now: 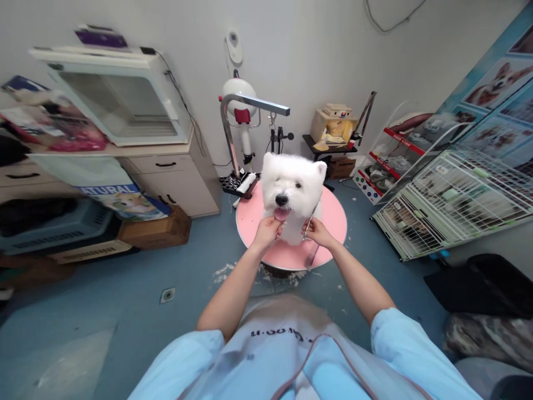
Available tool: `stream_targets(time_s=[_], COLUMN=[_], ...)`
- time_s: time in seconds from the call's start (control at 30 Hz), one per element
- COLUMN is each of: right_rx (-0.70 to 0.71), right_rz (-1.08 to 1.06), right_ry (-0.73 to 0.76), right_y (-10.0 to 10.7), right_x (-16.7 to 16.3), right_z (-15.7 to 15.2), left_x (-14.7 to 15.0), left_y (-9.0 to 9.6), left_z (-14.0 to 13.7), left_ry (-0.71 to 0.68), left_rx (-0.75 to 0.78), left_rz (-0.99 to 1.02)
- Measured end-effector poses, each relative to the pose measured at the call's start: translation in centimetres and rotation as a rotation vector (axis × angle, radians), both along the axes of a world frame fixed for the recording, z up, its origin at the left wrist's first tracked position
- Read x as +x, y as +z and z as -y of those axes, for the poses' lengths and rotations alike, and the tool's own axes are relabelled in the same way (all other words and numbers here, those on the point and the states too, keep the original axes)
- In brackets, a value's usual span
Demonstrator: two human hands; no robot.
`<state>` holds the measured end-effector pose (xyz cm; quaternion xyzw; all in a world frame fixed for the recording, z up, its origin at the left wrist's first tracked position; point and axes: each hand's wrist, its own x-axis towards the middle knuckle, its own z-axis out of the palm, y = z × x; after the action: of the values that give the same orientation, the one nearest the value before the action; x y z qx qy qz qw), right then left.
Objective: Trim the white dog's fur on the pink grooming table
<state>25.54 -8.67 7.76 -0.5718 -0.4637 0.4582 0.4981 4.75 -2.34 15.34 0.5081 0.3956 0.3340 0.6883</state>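
Note:
A fluffy white dog (293, 180) with trimmed, rounded head fur sits on a round pink grooming table (335, 222), facing me with its tongue out. My left hand (268, 231) is closed at the dog's chin, just under the tongue, its fingers pinching the fur there. In my right hand (316, 230) is a pair of slim metal scissors (307, 226), blades pointing up beside the dog's cheek and neck. Below that hand shows a blurred purplish, comb-like object (311, 255); whether it is held or lies on the table I cannot tell.
Behind the dog stand a metal grooming arm (258, 103), a white dryer (239, 91) and a tool tray (238, 183). Cabinets (179, 183) line the left side, wire cages (449, 200) the right. Fur clippings (225, 272) lie on the blue floor.

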Motion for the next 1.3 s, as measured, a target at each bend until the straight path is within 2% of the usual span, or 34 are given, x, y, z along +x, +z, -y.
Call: stream_targets(time_s=[0.23,0.53,0.7,0.9,1.07,1.3], right_rx=[-0.024,0.008,0.014,0.064,0.054,0.041], right_rz=[-0.021,-0.031,-0.024,-0.008,0.014,0.017], right_ry=[0.050,0.191,0.255,0.304,0.303,0.284], right_y=[0.5,0.4,-0.2,-0.1,-0.5,-1.4], right_x=[1.6,4.0,4.1,4.2,4.1,3.7], right_z=[0.0,-1.9,-2.7,-3.7,-4.1,-4.0], left_x=[0.2,0.3,0.0,-0.5,-0.5,-0.2], left_y=[0.0,-0.5,-1.2,-0.3,0.2,-0.3], left_z=[0.2,0.0,0.1,0.3,0.6,1.0], left_ry=[0.019,0.151,0.205,0.299,0.305,0.306], left_rx=[0.003,0.016,0.036,0.037,0.076,0.091], left_rz=[-0.008,-0.008,-0.002,-0.045,-0.051,-0.040])
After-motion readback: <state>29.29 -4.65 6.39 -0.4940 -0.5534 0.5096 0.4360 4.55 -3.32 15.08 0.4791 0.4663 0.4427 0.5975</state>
